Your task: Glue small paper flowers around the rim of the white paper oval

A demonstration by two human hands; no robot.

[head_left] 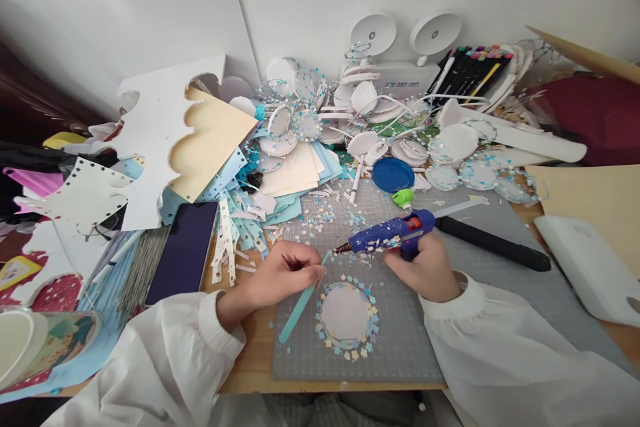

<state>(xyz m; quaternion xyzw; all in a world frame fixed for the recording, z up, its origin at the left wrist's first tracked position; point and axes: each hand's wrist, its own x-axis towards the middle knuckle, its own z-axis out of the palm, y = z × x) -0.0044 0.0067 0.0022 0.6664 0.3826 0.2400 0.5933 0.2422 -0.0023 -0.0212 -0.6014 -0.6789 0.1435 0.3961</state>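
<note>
My left hand [285,273] is closed in a pinch on a teal stick [299,313], whose upper tip points at the glue gun's nozzle. My right hand [425,270] grips the handle of a blue glue gun [385,233], nozzle to the left and close to the stick's tip. Below them a white disc [345,312] lies on the grey cutting mat [400,347], ringed by small blue, white and yellow flower shapes. More tiny flower pieces [320,217] are scattered on the mat above.
Beyond the hands are a blue lid [393,175], a green clip [403,197] and piled white discs [280,121]. A black-handled tool [493,243] lies right. On the left are a phone [183,252], cut papers [215,140] and a cup [30,347].
</note>
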